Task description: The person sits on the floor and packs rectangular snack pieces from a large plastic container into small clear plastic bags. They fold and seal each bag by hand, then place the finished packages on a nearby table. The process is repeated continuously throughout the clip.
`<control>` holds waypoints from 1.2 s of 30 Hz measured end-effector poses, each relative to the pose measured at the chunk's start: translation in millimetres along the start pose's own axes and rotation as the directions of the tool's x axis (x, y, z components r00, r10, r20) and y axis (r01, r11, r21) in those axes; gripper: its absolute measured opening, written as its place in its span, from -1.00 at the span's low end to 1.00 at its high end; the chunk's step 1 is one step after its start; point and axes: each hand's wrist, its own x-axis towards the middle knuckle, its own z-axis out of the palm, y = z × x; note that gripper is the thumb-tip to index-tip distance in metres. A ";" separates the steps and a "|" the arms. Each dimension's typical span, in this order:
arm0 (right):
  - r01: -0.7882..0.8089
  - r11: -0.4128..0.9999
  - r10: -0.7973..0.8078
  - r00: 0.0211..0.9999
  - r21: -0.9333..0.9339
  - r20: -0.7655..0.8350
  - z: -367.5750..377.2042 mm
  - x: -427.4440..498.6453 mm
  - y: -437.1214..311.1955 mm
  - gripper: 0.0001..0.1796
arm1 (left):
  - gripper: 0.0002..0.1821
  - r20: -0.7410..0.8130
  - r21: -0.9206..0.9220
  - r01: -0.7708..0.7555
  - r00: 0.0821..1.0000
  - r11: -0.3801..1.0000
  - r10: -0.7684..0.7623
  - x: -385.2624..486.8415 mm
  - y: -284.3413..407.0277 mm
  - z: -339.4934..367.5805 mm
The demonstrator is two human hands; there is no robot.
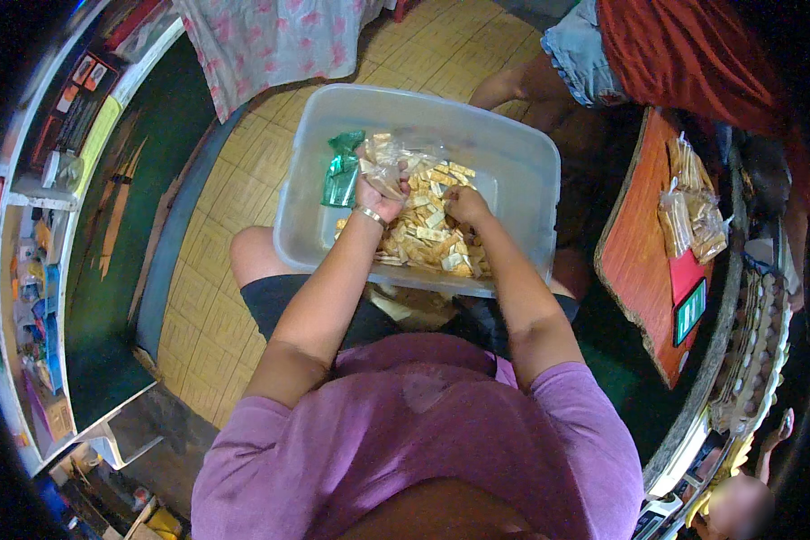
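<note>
A large translucent plastic tub (520,155) rests on the person's lap, with a heap of small flat pale-yellow pieces (432,233), seemingly crackers or chips, inside. My left hand (382,196), with a bracelet at its wrist, holds a clear plastic bag (383,165) above the heap; some pieces seem to be in it. My right hand (464,204) is at the heap's right side, fingers bent down; whether they grip a piece is hidden. A shiny green plastic bag (341,175) lies at the tub's left side. More clear plastic (425,152) lies behind the heap.
On the right, a reddish wooden tabletop (638,250) bears filled clear bags (692,202) and a phone (690,312). Another person's bare leg (513,84) is beyond the tub. Shelves (37,290) line the left; a flowered cloth (277,47) hangs above the tiled floor (206,270).
</note>
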 end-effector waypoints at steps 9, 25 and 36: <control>-0.033 0.996 0.032 0.999 -0.078 -0.019 24.5 24.1 -15.3 -0.73 | -0.57 -0.083 -0.098 -0.094 0.993 0.991 0.086 2.7 1.2 -8.3; -0.009 0.899 -0.059 0.988 -0.438 -0.142 57.5 76.7 -27.0 -0.69 | -0.54 -0.015 -0.108 -0.103 0.995 0.989 0.102 7.6 -11.0 -12.8; 0.235 0.887 -0.366 0.884 -0.398 -0.292 49.8 77.5 -30.9 -0.68 | -0.63 0.026 -0.200 -0.031 0.999 0.979 0.037 -5.4 -11.7 10.9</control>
